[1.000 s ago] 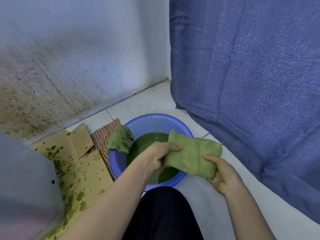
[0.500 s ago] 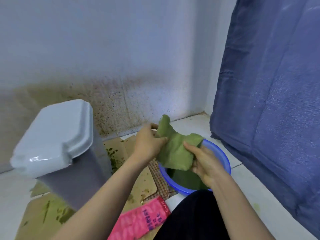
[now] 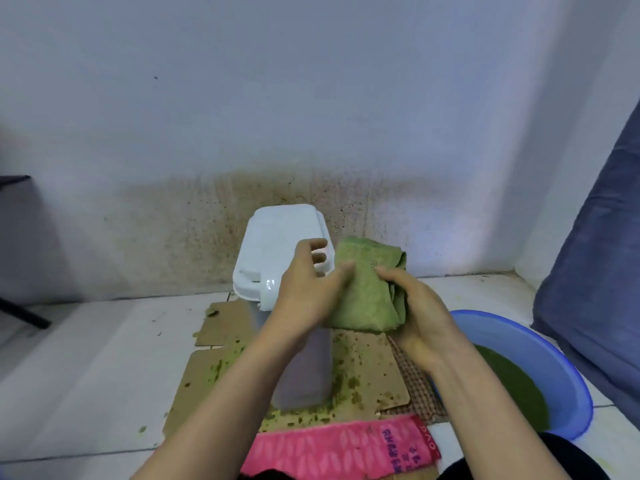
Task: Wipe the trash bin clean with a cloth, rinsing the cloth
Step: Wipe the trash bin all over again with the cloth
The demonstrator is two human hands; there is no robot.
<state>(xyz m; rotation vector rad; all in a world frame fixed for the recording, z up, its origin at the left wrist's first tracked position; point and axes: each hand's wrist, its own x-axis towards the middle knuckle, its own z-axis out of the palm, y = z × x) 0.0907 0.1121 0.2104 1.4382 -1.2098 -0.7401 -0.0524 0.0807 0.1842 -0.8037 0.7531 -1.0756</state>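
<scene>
While you look down from the head camera, your right hand grips the folded green cloth from its right side, thumb laid across the top and the other fingers curled underneath. Your left hand is at the cloth's left edge, its fingers straight and spread apart above the lid, and only the thumb lies against the fabric. You hold the cloth in the air just in front of the trash bin, level with its closed white lid.

The bin stands upright on flattened cardboard spattered with green, close to a wall speckled brown along its lower part. To your right, a blue basin holding murky green water sits on the tiled floor, with a checked mat between it and the cardboard. A pink packet lies nearest you, and blue fabric hangs at the far right.
</scene>
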